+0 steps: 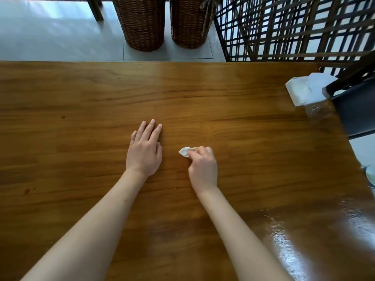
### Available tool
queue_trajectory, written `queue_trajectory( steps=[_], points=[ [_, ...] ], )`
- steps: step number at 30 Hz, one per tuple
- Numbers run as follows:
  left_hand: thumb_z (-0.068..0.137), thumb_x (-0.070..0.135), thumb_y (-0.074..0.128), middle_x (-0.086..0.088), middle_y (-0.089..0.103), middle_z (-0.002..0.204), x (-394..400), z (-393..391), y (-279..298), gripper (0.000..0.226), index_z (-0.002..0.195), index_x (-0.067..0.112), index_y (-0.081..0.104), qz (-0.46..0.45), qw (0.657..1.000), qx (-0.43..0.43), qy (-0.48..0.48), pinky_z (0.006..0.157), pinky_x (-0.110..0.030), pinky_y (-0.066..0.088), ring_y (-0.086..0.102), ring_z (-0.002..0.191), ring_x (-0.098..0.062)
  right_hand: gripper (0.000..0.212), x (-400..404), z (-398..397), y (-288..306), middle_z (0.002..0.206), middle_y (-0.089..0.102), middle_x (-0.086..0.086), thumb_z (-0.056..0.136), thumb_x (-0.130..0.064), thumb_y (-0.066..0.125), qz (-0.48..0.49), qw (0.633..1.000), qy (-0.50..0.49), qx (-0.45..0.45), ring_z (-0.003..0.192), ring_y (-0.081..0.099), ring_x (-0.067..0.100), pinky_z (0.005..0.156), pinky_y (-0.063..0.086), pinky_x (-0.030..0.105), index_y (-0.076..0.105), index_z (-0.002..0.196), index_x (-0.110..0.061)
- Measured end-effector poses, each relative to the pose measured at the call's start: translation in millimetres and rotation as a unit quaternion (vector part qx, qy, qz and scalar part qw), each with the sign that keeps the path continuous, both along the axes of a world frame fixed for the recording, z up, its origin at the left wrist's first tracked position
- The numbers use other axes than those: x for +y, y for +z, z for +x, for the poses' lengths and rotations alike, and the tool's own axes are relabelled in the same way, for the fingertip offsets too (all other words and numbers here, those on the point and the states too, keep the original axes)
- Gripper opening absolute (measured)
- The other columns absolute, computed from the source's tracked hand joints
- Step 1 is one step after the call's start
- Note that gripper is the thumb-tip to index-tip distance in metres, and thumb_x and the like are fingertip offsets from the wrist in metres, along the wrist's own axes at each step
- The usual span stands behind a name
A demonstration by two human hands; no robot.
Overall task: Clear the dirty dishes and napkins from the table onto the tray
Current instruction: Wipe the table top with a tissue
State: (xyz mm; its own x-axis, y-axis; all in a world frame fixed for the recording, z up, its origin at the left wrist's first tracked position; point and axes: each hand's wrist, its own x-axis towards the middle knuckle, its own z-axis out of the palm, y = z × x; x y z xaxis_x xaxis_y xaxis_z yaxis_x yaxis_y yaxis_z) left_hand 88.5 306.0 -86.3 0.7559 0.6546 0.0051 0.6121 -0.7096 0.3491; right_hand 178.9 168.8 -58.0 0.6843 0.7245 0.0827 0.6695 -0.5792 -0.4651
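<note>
Fingers of the left hand (pixel 145 152) lie straight and close together, palm down, flat on the wooden table (pixel 81 110); it holds nothing. Just to its right, apart from it, the right hand (pixel 203 167) is curled into a loose fist, knuckles up, and its fingertips pinch a small crumpled white napkin (pixel 184 152) against the tabletop. The napkin pokes out from the left side of the right hand's fingers, in the gap between the two hands, nearer the right one. Both bare forearms reach in from the near edge.

Far off to the right of the right hand, at the table's edge, sits a white tissue pack (pixel 304 90), with a dark chair (pixel 357 110) just beside it. Lower along that same right edge, a pale rounded rim (pixel 370 173) shows only in part; what it belongs to cannot be told. Beyond the hands, past the table's far edge, stand two wicker baskets (pixel 142 23) on a pale tiled floor, with a dark wooden lattice screen (pixel 294 27) to their right.
</note>
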Motion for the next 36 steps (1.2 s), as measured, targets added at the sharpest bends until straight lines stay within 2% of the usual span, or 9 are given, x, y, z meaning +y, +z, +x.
queue_trajectory(
  steps=[4,9,15,17,21,26,29,33,36],
  points=[
    [0.093,0.014,0.044,-0.008,0.031,0.151,-1.6,-11.6,12.6,0.049,0.142,0.017,0.038,-0.006,1.000,-0.029,0.005,0.113,-0.040,0.010,0.018,0.142,-0.026,0.024,-0.9,18.5,18.9,0.089,0.065,0.014,0.085,0.005,0.055,0.036,0.994,-0.064,0.085,0.087,0.058,0.026,0.075,0.042,0.027,0.071,0.101,-0.002],
    [0.092,0.015,0.048,-0.011,0.032,0.150,5.9,-86.2,17.6,0.050,0.141,0.014,0.040,-0.004,0.995,-0.017,0.094,0.113,-0.047,0.016,0.020,0.141,-0.028,0.026,18.0,43.0,25.2,0.107,0.067,0.007,0.093,-0.008,0.051,0.026,0.980,-0.187,0.065,0.101,0.058,0.022,0.074,0.038,0.021,0.068,0.113,-0.008],
    [0.092,0.019,0.048,-0.010,0.032,0.150,6.9,-127.6,9.7,0.052,0.142,0.011,0.037,-0.025,0.988,0.019,0.151,0.114,-0.045,0.017,0.020,0.142,-0.025,0.023,74.4,42.7,10.1,0.111,0.066,0.010,0.091,-0.005,0.056,-0.017,0.956,-0.276,0.097,0.103,0.062,0.023,0.078,0.050,0.028,0.066,0.112,-0.004],
    [0.092,0.020,0.047,-0.009,0.033,0.150,7.7,-128.0,7.5,0.051,0.142,0.011,0.038,-0.025,0.988,0.015,0.154,0.114,-0.044,0.017,0.021,0.141,-0.025,0.022,93.0,34.0,7.4,0.110,0.065,0.010,0.091,-0.006,0.056,-0.027,0.966,-0.239,0.100,0.101,0.061,0.023,0.078,0.048,0.026,0.066,0.111,-0.005],
    [0.092,0.020,0.048,-0.009,0.036,0.148,8.5,-127.3,5.4,0.049,0.140,0.012,0.041,-0.020,0.987,0.005,0.161,0.112,-0.043,0.018,0.025,0.140,-0.026,0.031,130.1,-10.9,1.2,0.108,0.065,0.010,0.089,0.002,0.050,-0.011,0.995,-0.034,0.093,0.104,0.057,0.025,0.084,0.043,0.028,0.067,0.114,-0.009],
    [0.092,0.019,0.047,-0.009,0.038,0.147,9.1,-127.3,5.2,0.048,0.139,0.012,0.042,-0.018,0.987,-0.002,0.160,0.112,-0.042,0.019,0.027,0.139,-0.026,0.034,91.8,-58.7,-5.0,0.088,0.061,0.009,0.086,0.009,0.047,-0.010,0.987,0.157,0.027,0.089,0.053,0.024,0.069,0.042,0.027,0.070,0.103,-0.009],
    [0.092,0.020,0.046,-0.008,0.037,0.148,8.3,-128.0,6.7,0.048,0.140,0.013,0.041,-0.024,0.987,-0.001,0.162,0.112,-0.040,0.016,0.025,0.140,-0.025,0.032,78.2,-26.8,-7.9,0.087,0.057,0.010,0.089,0.005,0.046,-0.036,0.995,0.093,0.006,0.087,0.052,0.023,0.067,0.045,0.029,0.069,0.107,-0.010],
    [0.093,0.020,0.046,-0.007,0.035,0.149,8.9,-128.1,6.8,0.049,0.141,0.014,0.040,-0.026,0.987,0.003,0.161,0.113,-0.039,0.016,0.024,0.141,-0.024,0.025,132.0,-3.9,-5.0,0.105,0.062,0.012,0.092,-0.003,0.053,-0.031,0.996,-0.065,0.056,0.100,0.056,0.024,0.082,0.050,0.029,0.067,0.112,-0.008],
    [0.092,0.020,0.047,-0.008,0.038,0.147,9.5,-127.4,7.4,0.049,0.140,0.014,0.041,-0.021,0.986,0.001,0.164,0.112,-0.040,0.017,0.026,0.140,-0.025,0.031,157.3,-30.2,-3.4,0.101,0.057,0.012,0.088,0.005,0.048,-0.034,0.998,0.014,0.060,0.101,0.054,0.027,0.080,0.044,0.028,0.067,0.111,-0.005]
  ],
)
